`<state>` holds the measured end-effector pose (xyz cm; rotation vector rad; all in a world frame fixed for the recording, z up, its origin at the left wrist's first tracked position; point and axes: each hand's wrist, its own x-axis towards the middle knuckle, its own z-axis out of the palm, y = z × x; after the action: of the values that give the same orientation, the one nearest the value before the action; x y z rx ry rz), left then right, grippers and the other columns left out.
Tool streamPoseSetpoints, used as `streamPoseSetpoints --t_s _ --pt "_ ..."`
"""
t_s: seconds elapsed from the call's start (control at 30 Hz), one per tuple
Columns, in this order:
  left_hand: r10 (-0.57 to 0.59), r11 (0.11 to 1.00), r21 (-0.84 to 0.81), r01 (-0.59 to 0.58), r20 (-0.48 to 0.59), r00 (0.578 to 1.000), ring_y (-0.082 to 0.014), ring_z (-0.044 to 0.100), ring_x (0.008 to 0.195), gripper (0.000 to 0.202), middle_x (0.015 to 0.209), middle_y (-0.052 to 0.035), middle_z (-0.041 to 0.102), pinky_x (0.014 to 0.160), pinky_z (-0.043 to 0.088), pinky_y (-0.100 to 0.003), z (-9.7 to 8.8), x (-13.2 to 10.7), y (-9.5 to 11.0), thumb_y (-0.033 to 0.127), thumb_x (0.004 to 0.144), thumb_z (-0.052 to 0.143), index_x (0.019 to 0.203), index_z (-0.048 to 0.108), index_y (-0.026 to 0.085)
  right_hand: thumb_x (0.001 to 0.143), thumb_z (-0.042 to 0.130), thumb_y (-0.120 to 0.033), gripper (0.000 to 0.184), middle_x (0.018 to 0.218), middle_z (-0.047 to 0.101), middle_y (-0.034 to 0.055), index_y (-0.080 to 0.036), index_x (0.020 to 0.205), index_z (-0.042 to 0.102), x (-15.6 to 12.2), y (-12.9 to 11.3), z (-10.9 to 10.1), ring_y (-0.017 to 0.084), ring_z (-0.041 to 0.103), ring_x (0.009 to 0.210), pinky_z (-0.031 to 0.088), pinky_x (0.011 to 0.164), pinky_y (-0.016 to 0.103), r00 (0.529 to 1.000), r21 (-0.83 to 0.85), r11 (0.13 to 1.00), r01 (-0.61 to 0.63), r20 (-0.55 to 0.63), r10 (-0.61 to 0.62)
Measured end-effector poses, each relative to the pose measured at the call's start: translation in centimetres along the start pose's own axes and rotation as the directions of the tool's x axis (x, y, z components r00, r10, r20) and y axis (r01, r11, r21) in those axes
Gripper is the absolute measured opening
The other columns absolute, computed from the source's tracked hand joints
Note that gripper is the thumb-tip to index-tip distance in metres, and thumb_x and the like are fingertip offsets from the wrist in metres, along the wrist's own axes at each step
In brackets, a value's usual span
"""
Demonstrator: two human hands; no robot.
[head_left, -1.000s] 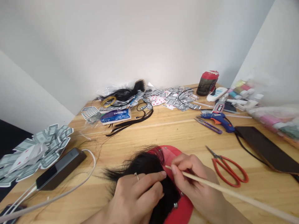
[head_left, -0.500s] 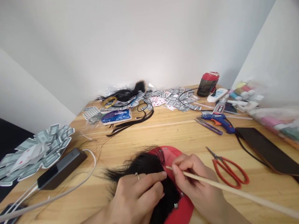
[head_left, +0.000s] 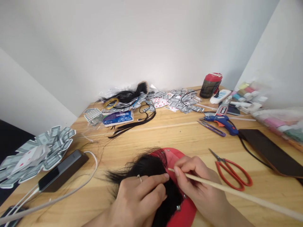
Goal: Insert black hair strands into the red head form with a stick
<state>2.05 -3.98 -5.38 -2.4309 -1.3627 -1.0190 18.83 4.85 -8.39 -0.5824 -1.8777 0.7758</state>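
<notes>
A tuft of black hair (head_left: 144, 165) lies over a red curved piece (head_left: 181, 217) with small metal studs along it. My left hand (head_left: 139, 198), a ring on one finger, presses down on the hair. Its index finger stretches toward the red piece, the other visible fingers are bent, and the thumb is hidden. In my right hand (head_left: 201, 183) a long pale wooden stick (head_left: 236, 190) is pinched like a pen. The stick's thin tip sits just beside my left index fingertip, over the edge where hair meets red; I cannot tell whether it touches.
Red-handled scissors (head_left: 233, 176) lie right of my right hand. Beyond are a blue glue gun (head_left: 221, 123), purple thread snips (head_left: 211, 127) and a glue tube (head_left: 223, 105). A power bank (head_left: 62, 171) with white cables stands left. Cut playing cards (head_left: 182, 101) cover the table's back.
</notes>
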Motion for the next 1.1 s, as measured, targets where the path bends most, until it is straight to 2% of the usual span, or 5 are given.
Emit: streamPoseSetpoints --t_s 0.23,0.43,0.7,0.83,1.1 --pt "0.003 1.000 -0.012 -0.003 -0.003 1.000 -0.0125 0.071 0.055 0.023 0.094 -0.0101 0.079 0.042 0.049 -0.022 0.10 0.13 0.18 0.013 0.102 0.036 0.090 0.056 0.015 0.093 0.054 -0.014 0.021 0.067 0.060 -0.0069 -0.027 0.079 0.044 -0.08 0.27 0.15 0.008 0.056 0.050 0.044 0.045 0.015 0.998 0.061 0.996 -0.065 0.016 0.065" --pt "-0.002 1.000 -0.005 0.002 0.007 1.000 -0.0131 0.072 0.057 0.022 0.095 -0.0101 0.079 0.043 0.050 -0.022 0.04 0.17 0.16 0.013 0.102 0.036 0.091 0.055 0.015 0.091 0.055 -0.014 0.020 0.068 0.061 -0.0071 -0.026 0.078 0.045 0.04 0.02 0.13 0.008 0.059 0.055 0.047 0.052 0.015 1.000 0.019 1.000 -0.014 0.010 0.014" --pt "0.001 1.000 -0.027 -0.001 0.003 1.000 -0.0137 0.072 0.057 0.021 0.096 -0.0112 0.079 0.043 0.049 -0.023 0.07 0.05 0.01 0.012 0.100 0.037 0.091 0.056 0.015 0.090 0.056 -0.012 0.020 0.068 0.063 -0.0071 -0.025 0.077 0.047 0.13 -0.20 0.01 0.006 0.059 0.053 0.045 0.049 0.013 1.000 -0.011 1.000 0.010 -0.009 -0.010" --pt "0.002 1.000 -0.027 -0.001 0.008 1.000 -0.0136 0.072 0.058 0.019 0.095 -0.0107 0.079 0.044 0.050 -0.022 0.11 0.03 0.01 0.011 0.099 0.039 0.091 0.056 0.015 0.090 0.057 -0.011 0.019 0.068 0.063 -0.0069 -0.025 0.079 0.048 0.08 -0.08 -0.01 0.007 0.060 0.054 0.046 0.051 0.014 1.000 -0.005 1.000 0.002 0.015 -0.002" --pt "-0.006 0.999 -0.032 0.007 0.018 1.000 -0.0143 0.073 0.060 0.018 0.096 -0.0116 0.079 0.047 0.052 -0.021 0.01 0.11 0.13 0.011 0.098 0.040 0.091 0.056 0.015 0.090 0.058 -0.010 0.021 0.067 0.064 -0.0051 -0.025 0.077 0.048 0.23 -0.25 0.00 0.009 0.062 0.054 0.048 0.051 0.016 1.000 -0.012 1.000 0.020 -0.011 -0.020"
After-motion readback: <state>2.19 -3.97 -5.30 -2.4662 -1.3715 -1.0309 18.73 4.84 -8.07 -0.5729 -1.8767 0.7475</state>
